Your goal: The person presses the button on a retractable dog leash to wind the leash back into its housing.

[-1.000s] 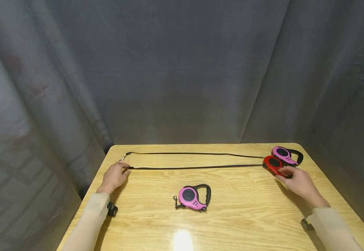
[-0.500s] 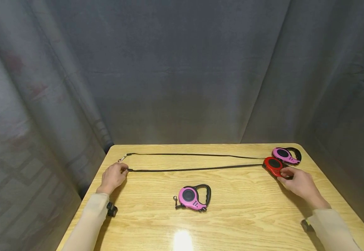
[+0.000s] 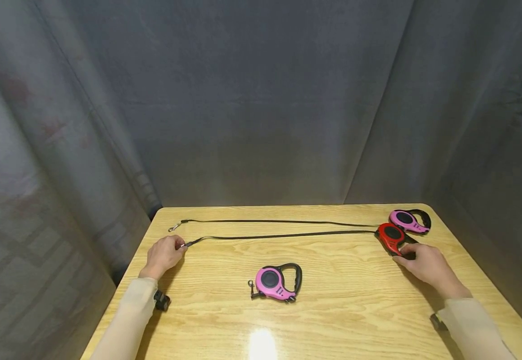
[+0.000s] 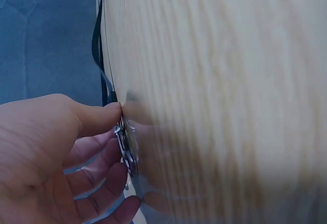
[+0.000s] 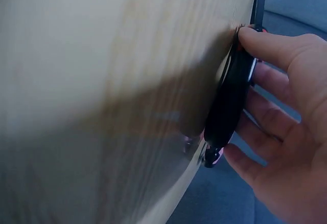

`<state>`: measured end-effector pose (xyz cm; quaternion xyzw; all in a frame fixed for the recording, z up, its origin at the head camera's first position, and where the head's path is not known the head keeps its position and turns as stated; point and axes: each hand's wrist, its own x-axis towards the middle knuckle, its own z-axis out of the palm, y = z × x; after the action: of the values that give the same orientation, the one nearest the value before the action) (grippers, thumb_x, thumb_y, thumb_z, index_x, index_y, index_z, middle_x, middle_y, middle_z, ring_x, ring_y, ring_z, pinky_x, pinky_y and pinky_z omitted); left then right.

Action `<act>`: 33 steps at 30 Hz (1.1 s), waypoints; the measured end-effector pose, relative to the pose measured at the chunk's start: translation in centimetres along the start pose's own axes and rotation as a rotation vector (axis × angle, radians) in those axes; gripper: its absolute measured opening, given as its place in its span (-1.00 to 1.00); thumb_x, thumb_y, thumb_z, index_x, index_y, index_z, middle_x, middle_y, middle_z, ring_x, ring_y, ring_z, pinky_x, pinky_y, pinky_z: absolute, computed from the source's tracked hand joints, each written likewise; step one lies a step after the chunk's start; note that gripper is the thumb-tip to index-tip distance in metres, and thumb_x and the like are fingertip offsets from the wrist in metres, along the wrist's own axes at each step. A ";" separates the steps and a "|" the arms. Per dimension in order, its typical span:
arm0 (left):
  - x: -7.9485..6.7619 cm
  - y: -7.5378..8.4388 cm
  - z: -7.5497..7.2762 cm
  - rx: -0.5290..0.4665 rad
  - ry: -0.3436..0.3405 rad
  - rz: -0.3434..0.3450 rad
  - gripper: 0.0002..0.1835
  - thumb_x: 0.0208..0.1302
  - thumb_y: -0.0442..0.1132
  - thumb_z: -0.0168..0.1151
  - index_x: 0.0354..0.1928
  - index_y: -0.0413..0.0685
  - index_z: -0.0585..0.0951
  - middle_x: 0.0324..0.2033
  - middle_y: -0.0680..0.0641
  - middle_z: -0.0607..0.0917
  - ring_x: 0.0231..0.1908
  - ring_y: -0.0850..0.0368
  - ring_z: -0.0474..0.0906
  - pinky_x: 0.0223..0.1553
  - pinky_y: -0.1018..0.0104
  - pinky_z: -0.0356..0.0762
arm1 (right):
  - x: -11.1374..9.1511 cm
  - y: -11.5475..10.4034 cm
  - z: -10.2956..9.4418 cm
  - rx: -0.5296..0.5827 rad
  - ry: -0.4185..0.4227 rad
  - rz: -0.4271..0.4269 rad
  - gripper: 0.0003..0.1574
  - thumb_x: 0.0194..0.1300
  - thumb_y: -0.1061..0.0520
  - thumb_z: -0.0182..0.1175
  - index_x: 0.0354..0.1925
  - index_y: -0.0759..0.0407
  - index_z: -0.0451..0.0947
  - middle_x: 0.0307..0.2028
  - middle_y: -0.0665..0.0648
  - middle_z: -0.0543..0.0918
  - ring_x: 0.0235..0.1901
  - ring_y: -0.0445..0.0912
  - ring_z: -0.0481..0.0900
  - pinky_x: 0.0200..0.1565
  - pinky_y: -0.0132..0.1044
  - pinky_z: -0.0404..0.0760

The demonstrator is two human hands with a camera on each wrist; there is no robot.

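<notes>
A red retractable dog leash [image 3: 391,236] lies at the table's far right. My right hand [image 3: 429,265] grips its black handle [image 5: 229,96], thumb on the near side and fingers behind. From its casing a black leash strap [image 3: 279,235] runs left across the table. At the far left my left hand [image 3: 163,255] pinches the strap's end by its metal clip [image 4: 126,147], between thumb and fingers. Right behind the red leash, a pink retractable leash [image 3: 404,218] is partly covered by it. That one's strap [image 3: 261,220] is also drawn out, ending in a silver clip [image 3: 174,227].
A second pink retractable leash [image 3: 270,280] lies near the middle of the wooden table [image 3: 342,320], its strap wound in and its clip [image 3: 251,290] at the left. Grey curtains [image 3: 261,115] hang behind the table and along both sides.
The front strap has shifted slightly back and now bends near my left hand, where it ran straight before. The red leash has turned a little in my right hand.
</notes>
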<state>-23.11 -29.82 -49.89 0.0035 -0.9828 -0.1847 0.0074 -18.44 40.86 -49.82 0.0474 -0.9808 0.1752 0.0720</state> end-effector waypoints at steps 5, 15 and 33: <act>-0.1 0.2 -0.1 0.003 -0.020 -0.012 -0.81 0.46 -0.17 0.36 -0.10 -0.16 0.73 -0.30 -0.09 0.77 -0.37 0.02 0.61 -0.37 0.09 0.51 | 0.0 -0.3 0.0 0.003 -0.014 -0.002 -0.72 0.22 0.03 0.52 -0.26 0.21 0.75 -0.40 0.17 0.78 -0.42 0.06 0.64 -0.35 -0.04 0.54; -0.5 0.5 -0.4 0.008 -0.041 -0.014 -0.82 0.48 -0.15 0.34 -0.17 -0.12 0.74 -0.33 -0.07 0.77 -0.41 0.06 0.58 -0.37 0.15 0.48 | -0.3 -0.7 0.2 0.073 -0.049 0.027 -0.71 0.32 -0.02 0.42 -0.27 0.18 0.64 -0.39 0.08 0.71 -0.41 -0.07 0.49 -0.32 -0.19 0.44; -1.7 -0.3 -0.8 -0.057 -0.024 0.021 -0.85 0.49 -0.15 0.32 -0.20 -0.07 0.72 -0.42 -0.01 0.72 -0.48 0.10 0.50 -0.44 0.22 0.34 | -0.1 -0.7 -0.8 -0.003 0.129 0.040 -0.40 0.44 -0.24 0.32 -0.59 -0.01 0.36 -0.64 -0.05 0.31 -0.52 -0.07 0.28 -0.41 -0.20 0.19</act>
<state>-21.44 -30.34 -49.26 -0.0090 -0.9771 -0.2128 -0.0022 -18.13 40.51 -48.86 0.0162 -0.9751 0.1778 0.1316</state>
